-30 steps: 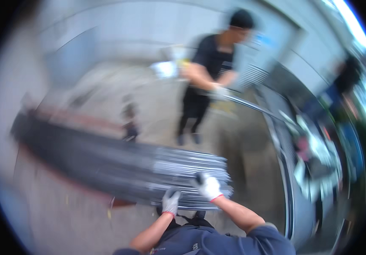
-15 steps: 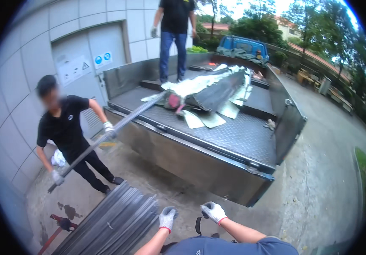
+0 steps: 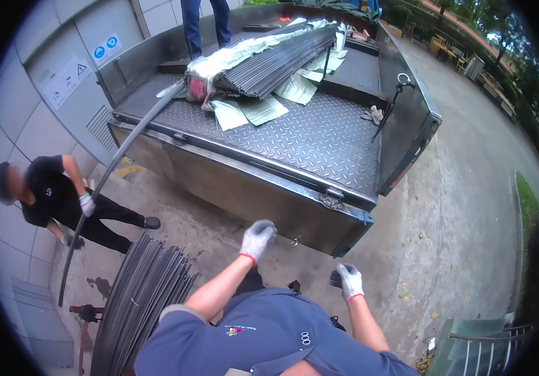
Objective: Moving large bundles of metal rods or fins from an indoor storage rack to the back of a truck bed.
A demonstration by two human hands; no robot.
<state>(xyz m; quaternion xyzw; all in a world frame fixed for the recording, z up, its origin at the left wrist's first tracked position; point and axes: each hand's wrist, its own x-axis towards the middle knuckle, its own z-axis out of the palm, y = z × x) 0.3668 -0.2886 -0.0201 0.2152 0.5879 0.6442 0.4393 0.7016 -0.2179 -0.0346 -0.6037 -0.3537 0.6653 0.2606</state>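
Note:
My left hand (image 3: 258, 240), in a white glove with a red cuff, is in front of the truck's lowered tailgate (image 3: 232, 195). It holds nothing, its fingers loosely bent. My right hand (image 3: 347, 281), gloved alike with dark fingertips, hangs lower and to the right, empty, fingers partly spread. On the truck bed (image 3: 319, 135) lies a long bundle of dark metal rods (image 3: 282, 66), partly wrapped in pale sheeting (image 3: 229, 114). At the left, a co-worker (image 3: 59, 194) in black grips a long grey bar (image 3: 119, 149) with gloved hands; its far end rests by the bundle.
A stack of dark rods (image 3: 147, 301) lies at my lower left, beside a red metal stand (image 3: 84, 326). Another person's legs (image 3: 207, 25) stand on the bed. The bed's side wall (image 3: 410, 106) rises on the right. A green railed structure (image 3: 482, 344) is at lower right.
The view has tilted down and shifted. My hands have moved apart, the left reaching farther forward. The co-worker at the left has lowered the near end of the bar and leans over more.

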